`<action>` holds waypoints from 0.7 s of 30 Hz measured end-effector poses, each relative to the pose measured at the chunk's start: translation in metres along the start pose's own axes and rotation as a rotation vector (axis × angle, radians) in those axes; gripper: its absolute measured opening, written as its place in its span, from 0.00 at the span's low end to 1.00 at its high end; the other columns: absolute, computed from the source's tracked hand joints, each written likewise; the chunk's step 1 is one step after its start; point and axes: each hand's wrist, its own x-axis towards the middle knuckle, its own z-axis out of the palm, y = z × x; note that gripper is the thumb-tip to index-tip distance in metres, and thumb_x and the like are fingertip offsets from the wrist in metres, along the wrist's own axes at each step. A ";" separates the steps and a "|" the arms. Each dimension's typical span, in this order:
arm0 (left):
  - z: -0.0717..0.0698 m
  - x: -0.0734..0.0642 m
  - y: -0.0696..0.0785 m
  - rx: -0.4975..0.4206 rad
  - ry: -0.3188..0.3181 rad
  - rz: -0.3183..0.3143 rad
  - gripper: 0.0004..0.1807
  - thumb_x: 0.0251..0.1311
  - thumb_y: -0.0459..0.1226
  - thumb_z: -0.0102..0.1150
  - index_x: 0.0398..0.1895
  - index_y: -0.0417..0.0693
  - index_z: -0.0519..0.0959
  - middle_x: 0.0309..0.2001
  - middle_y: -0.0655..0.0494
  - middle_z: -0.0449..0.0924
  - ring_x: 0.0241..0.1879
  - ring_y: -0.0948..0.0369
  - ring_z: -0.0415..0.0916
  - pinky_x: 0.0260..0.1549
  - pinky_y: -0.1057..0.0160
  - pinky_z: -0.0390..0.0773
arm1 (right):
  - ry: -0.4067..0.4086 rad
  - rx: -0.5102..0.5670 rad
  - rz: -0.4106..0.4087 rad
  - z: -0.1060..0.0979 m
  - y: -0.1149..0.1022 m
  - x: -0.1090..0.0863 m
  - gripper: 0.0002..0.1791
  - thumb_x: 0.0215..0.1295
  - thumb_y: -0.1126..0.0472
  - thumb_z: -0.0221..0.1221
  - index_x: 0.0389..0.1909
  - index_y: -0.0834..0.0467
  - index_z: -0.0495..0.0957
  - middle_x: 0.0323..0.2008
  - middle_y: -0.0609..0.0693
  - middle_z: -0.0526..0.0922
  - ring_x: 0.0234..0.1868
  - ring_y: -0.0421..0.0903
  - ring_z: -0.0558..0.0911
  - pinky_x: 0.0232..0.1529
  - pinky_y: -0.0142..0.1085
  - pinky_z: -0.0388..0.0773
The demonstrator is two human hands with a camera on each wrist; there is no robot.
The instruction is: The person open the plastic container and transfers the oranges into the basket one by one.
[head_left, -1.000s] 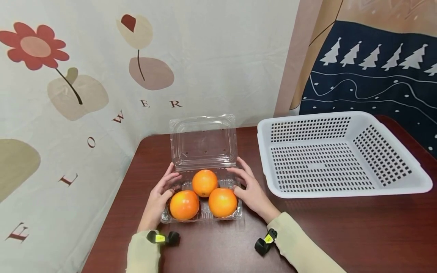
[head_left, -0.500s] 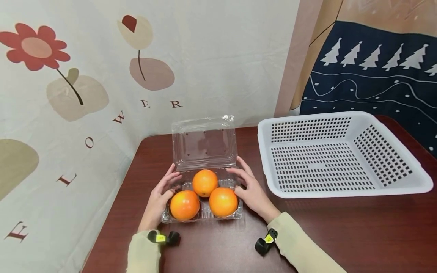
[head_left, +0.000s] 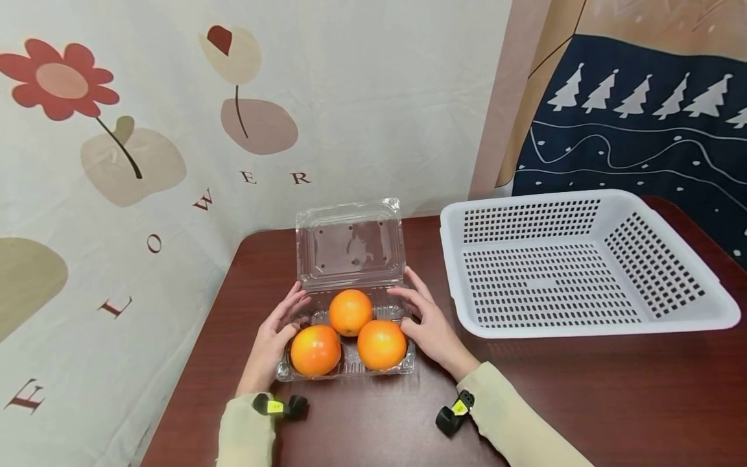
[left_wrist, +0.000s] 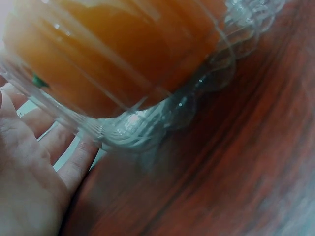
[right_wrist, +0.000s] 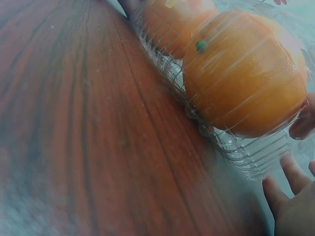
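Note:
A clear plastic clamshell box (head_left: 350, 368) sits on the table with its lid (head_left: 350, 243) raised behind it. Three oranges lie inside: one at the back (head_left: 350, 312), one front left (head_left: 316, 350) and one front right (head_left: 382, 345). My left hand (head_left: 273, 336) holds the left side of the box, thumb near the front-left orange. On the right side, my right hand (head_left: 428, 327) grips the box, its thumb at the rim and fingers along the outer wall. Ribbed walls show close up in both wrist views, around an orange (left_wrist: 118, 59) and another orange (right_wrist: 246, 73).
A white perforated plastic basket (head_left: 543, 282) stands to the right of the box. The dark red wooden table (head_left: 362, 428) has its back edge against a printed cloth (head_left: 379, 97). Black wrist cameras (head_left: 297, 407) sit on both sleeves.
The lid has shifted slightly, its left edge moving a little to the right. Both hands and the oranges stay nearly where they were.

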 end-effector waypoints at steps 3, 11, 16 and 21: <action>0.000 0.000 -0.001 0.007 -0.003 -0.002 0.33 0.54 0.17 0.34 0.63 0.46 0.62 0.68 0.60 0.48 0.62 0.52 0.56 0.53 0.62 0.67 | 0.000 0.002 0.008 0.000 0.000 0.000 0.28 0.47 0.79 0.46 0.54 0.64 0.70 0.69 0.51 0.42 0.60 0.51 0.64 0.57 0.52 0.61; 0.000 0.001 0.001 0.020 -0.007 0.003 0.31 0.54 0.18 0.34 0.63 0.44 0.62 0.68 0.59 0.48 0.62 0.50 0.56 0.53 0.64 0.67 | 0.007 -0.002 0.014 0.000 0.000 0.000 0.28 0.47 0.79 0.47 0.54 0.64 0.70 0.69 0.51 0.42 0.61 0.50 0.64 0.57 0.52 0.61; 0.002 -0.001 0.009 0.020 -0.007 -0.015 0.30 0.56 0.18 0.34 0.63 0.43 0.62 0.68 0.58 0.48 0.62 0.49 0.56 0.53 0.63 0.67 | 0.007 -0.003 0.012 0.001 0.000 0.000 0.28 0.47 0.79 0.47 0.53 0.64 0.70 0.69 0.51 0.42 0.61 0.50 0.63 0.57 0.52 0.61; 0.006 -0.002 0.018 0.023 -0.009 -0.014 0.29 0.57 0.18 0.34 0.63 0.39 0.61 0.69 0.55 0.47 0.62 0.47 0.54 0.54 0.61 0.66 | 0.008 0.006 0.003 0.001 0.001 0.000 0.28 0.47 0.79 0.47 0.53 0.64 0.70 0.69 0.52 0.42 0.61 0.51 0.64 0.57 0.52 0.61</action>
